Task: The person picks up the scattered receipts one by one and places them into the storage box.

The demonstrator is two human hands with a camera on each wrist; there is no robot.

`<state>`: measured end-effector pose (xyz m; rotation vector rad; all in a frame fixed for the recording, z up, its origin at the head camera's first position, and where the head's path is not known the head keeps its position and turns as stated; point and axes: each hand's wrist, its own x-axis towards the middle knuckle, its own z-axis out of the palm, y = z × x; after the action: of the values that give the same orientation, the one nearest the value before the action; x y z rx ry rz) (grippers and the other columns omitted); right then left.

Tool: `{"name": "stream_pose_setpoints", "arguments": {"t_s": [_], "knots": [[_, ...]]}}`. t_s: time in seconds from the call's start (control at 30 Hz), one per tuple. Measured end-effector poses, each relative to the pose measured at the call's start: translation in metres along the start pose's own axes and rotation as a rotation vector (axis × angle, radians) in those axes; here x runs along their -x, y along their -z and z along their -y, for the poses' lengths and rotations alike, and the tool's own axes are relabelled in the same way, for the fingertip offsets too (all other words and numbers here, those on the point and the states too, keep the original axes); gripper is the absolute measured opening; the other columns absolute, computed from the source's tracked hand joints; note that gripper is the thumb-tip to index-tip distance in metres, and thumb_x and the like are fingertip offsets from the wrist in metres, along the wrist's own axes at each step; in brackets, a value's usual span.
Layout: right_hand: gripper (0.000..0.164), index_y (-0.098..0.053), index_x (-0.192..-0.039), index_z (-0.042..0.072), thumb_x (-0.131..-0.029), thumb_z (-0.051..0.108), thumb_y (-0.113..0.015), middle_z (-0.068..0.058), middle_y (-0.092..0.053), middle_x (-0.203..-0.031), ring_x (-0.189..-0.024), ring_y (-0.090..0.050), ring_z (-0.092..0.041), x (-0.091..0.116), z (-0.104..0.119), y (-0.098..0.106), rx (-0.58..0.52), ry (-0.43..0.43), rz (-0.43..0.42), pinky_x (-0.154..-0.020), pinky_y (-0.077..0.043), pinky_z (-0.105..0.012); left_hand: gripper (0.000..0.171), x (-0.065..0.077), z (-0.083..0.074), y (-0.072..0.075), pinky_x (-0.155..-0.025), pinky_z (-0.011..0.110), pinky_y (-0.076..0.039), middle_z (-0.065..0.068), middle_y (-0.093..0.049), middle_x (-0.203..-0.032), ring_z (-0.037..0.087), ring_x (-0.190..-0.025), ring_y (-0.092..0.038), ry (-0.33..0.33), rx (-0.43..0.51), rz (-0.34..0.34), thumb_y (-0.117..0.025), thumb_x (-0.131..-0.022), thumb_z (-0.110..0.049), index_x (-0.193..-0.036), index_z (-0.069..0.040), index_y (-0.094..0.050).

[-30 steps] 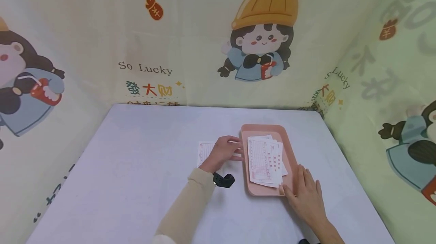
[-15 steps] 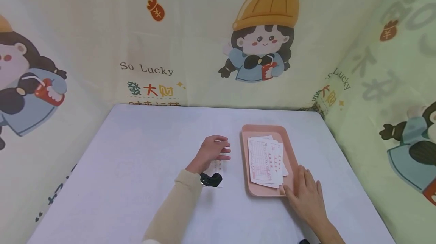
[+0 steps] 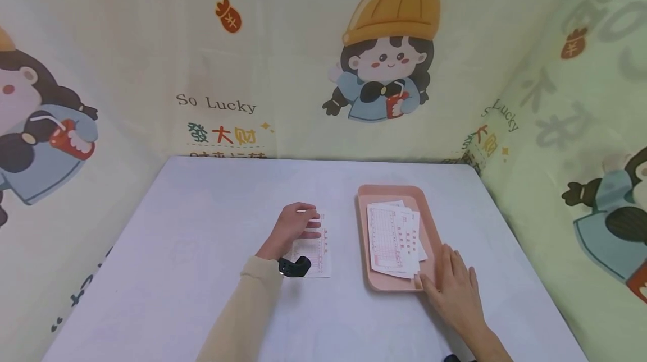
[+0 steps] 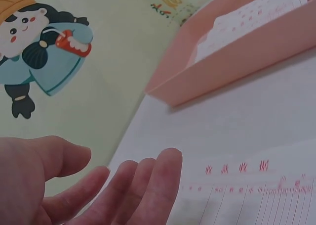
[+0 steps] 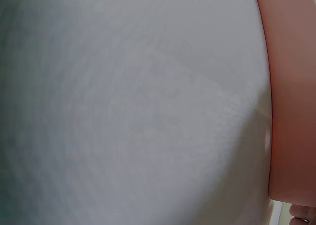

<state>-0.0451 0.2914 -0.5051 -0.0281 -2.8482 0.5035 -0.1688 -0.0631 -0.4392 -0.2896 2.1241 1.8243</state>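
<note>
My left hand (image 3: 290, 230) hovers over a printed receipt sheet (image 3: 317, 258) on the table, its fingers spread loosely with nothing between them. Red heading characters and ruled columns of that receipt sheet (image 4: 237, 195) show beside the fingers in the left wrist view. To the right stands a pink tray (image 3: 363, 255) holding a loose stack of similar receipt sheets (image 3: 391, 238). My right hand (image 3: 455, 289) rests against the tray's near right corner, its fingers straight along the side and the thumb at the front rim. Only a bit of fingertip shows in the right wrist view.
A white table (image 3: 202, 238) spreads around the tray and the sheet. Behind and at both sides hangs a curtain (image 3: 298, 70) printed with cartoon figures. A black strap with a camera (image 3: 295, 266) sits on the left wrist.
My left hand has moved left, from the tray's left rim to above the single receipt sheet, uncovering its right part. The right hand and the tray have stayed put.
</note>
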Motion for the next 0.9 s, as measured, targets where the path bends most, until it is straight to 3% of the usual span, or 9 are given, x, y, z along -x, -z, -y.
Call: {"name": "stream_pose_setpoints", "arguments": {"t_s": [0.23,0.53,0.9], "knots": [[0.091,-0.023,-0.153,-0.006,-0.089,0.045,-0.065,-0.034,-0.036,-0.147,-0.136,-0.033,-0.051,0.000,0.000,0.000,-0.008,0.008,-0.007,-0.107,-0.021,-0.075,0.034,0.001,0.005,0.013,-0.073,0.035,-0.063,0.018,-0.067,-0.117,0.025,-0.092,-0.072,0.046,-0.043,-0.063,-0.057,-0.100,-0.024,-0.130,-0.007,-0.056],[0.091,-0.024,-0.151,-0.007,-0.089,0.045,-0.065,-0.034,-0.036,-0.147,-0.137,-0.032,-0.051,0.002,0.003,0.004,0.015,0.000,0.006,-0.107,-0.021,-0.075,0.035,0.003,0.007,0.017,-0.067,0.029,-0.062,0.017,-0.066,-0.115,0.022,-0.085,-0.070,0.108,-0.125,-0.108,-0.057,-0.100,-0.025,-0.129,-0.006,-0.054],[0.091,-0.026,-0.151,-0.008,-0.088,0.044,-0.066,-0.034,-0.037,-0.147,-0.137,-0.033,-0.051,0.001,0.004,0.003,0.024,0.003,0.004,-0.107,-0.022,-0.075,0.032,0.002,0.015,0.025,-0.063,0.030,-0.060,0.012,-0.060,-0.089,0.018,-0.062,-0.063,0.159,-0.253,-0.158,-0.053,-0.099,-0.021,-0.126,-0.005,-0.053]]}}
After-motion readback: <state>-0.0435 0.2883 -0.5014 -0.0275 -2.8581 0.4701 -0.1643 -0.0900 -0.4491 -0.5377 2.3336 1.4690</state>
